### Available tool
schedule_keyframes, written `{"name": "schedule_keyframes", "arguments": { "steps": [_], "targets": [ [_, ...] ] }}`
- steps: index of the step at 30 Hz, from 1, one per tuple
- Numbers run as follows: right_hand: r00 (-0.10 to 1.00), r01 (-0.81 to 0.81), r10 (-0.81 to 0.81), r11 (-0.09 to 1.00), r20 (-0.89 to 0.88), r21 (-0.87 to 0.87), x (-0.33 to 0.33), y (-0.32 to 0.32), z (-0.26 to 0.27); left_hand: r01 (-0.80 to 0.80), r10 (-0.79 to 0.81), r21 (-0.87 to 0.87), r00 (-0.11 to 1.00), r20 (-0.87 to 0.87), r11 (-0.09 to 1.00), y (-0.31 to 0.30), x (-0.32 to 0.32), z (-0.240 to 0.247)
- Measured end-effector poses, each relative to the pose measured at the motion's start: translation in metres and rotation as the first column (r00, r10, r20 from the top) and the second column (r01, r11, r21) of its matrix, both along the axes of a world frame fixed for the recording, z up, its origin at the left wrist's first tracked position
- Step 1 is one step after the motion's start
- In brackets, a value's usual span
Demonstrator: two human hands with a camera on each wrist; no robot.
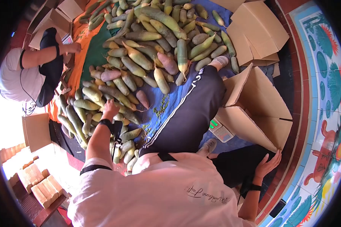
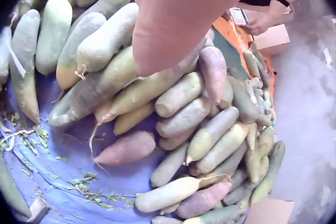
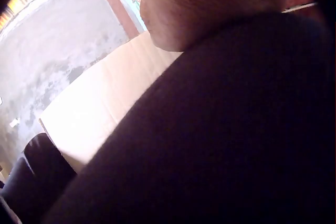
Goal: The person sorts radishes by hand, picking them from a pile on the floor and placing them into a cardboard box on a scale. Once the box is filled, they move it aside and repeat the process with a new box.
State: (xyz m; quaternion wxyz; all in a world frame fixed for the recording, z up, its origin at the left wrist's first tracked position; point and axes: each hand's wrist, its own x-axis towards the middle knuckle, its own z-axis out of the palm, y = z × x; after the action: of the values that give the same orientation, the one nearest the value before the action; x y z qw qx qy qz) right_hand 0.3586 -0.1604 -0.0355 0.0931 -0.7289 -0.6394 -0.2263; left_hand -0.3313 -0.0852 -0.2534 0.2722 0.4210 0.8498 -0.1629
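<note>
A big heap of long green, white and purple radishes [image 1: 147, 49] lies on a blue sheet [image 1: 166, 109]. My left hand [image 1: 110, 108] reaches down onto the heap's near edge and touches a pale radish [image 2: 136, 90]. The left wrist view shows only the heel of that hand [image 2: 178, 19] above the radishes [image 2: 210, 129], and the fingers are hidden. My right hand [image 1: 269, 162] rests with fingers spread on my knee in dark trousers [image 3: 236, 140], beside the flap of an open cardboard box [image 1: 261, 113]. It holds nothing.
A small scale [image 1: 220, 129] with a green display sits between my leg and the box. Flattened cardboard boxes [image 1: 257, 30] lie at the back right. Another person [image 1: 22, 75] crouches at the left, with a hand [image 1: 74, 47] at the heap. Pale blocks [image 1: 38, 181] are stacked near left.
</note>
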Motion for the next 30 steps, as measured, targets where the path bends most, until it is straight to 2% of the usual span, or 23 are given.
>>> {"name": "schedule_keyframes", "arguments": {
  "steps": [1, 5, 6, 7, 10, 14, 16, 21, 22, 23, 25, 27, 28, 29, 30],
  "targets": [
    [1.0, 0.007, -0.007, 1.0, 0.001, 0.01, -0.001, 0.001, 0.0, 0.003, -0.003, -0.009, 1.0, -0.012, 1.0, 0.0, 0.005, 0.006],
    [1.0, 0.02, -0.02, 1.0, -0.004, 0.013, -0.004, 0.003, 0.0, 0.01, -0.01, -0.002, 1.0, 0.012, 1.0, -0.003, -0.01, -0.022],
    [1.0, 0.02, -0.02, 1.0, -0.004, 0.008, -0.004, 0.003, 0.001, -0.004, 0.005, -0.055, 1.0, 0.029, 0.998, 0.001, -0.003, -0.009],
    [1.0, 0.029, -0.029, 0.999, -0.001, 0.015, -0.005, 0.003, 0.001, 0.026, -0.026, -0.036, 1.0, 0.006, 0.999, -0.001, -0.006, -0.022],
    [0.999, 0.042, -0.042, 0.999, -0.013, 0.003, -0.007, 0.004, 0.002, 0.087, -0.091, -0.116, 0.995, -0.03, 0.989, 0.004, 0.001, -0.016],
    [0.998, 0.061, -0.061, 0.998, -0.029, -0.01, -0.01, 0.004, 0.003, 0.141, -0.151, -0.1, 0.983, -0.105, 0.985, 0.007, -0.002, -0.021],
    [0.997, 0.066, -0.067, 0.998, -0.033, -0.014, -0.009, 0.004, 0.004, 0.341, -0.35, -0.162, 0.936, -0.028, 0.926, 0.012, -0.006, -0.018],
    [0.998, 0.044, -0.044, 0.999, -0.047, 0.013, -0.014, 0.006, 0.006, 0.328, -0.324, -0.165, 0.945, 0.051, 0.93, 0.031, 0.038, 0.035],
    [0.998, 0.051, -0.05, 0.998, -0.05, 0.021, -0.014, 0.006, 0.006, 0.334, -0.318, -0.256, 0.943, 0.103, 0.907, 0.035, 0.051, 0.042],
    [0.997, 0.054, -0.053, 0.998, -0.055, 0.022, -0.014, 0.006, 0.005, 0.341, -0.307, -0.343, 0.94, 0.152, 0.875, 0.039, 0.058, 0.045],
    [0.996, 0.064, -0.062, 0.998, -0.063, 0.029, -0.014, 0.005, 0.006, 0.402, -0.374, -0.304, 0.916, 0.146, 0.864, 0.033, 0.06, 0.04],
    [0.995, 0.07, -0.068, 0.997, -0.068, 0.031, -0.016, 0.005, 0.007, 0.403, -0.347, -0.337, 0.913, 0.214, 0.851, 0.032, 0.065, 0.042],
    [0.994, 0.079, -0.076, 0.996, -0.074, 0.042, -0.016, 0.005, 0.007, 0.416, -0.374, -0.289, 0.907, 0.191, 0.862, 0.028, 0.069, 0.046],
    [0.994, 0.082, -0.079, 0.996, -0.072, 0.04, -0.015, 0.005, 0.006, 0.375, -0.319, -0.376, 0.925, 0.205, 0.847, 0.029, 0.074, 0.051],
    [0.994, 0.085, -0.083, 0.996, -0.071, 0.037, -0.014, 0.004, 0.006, 0.397, -0.353, -0.332, 0.917, 0.186, 0.855, 0.023, 0.071, 0.04]
  ]
}}
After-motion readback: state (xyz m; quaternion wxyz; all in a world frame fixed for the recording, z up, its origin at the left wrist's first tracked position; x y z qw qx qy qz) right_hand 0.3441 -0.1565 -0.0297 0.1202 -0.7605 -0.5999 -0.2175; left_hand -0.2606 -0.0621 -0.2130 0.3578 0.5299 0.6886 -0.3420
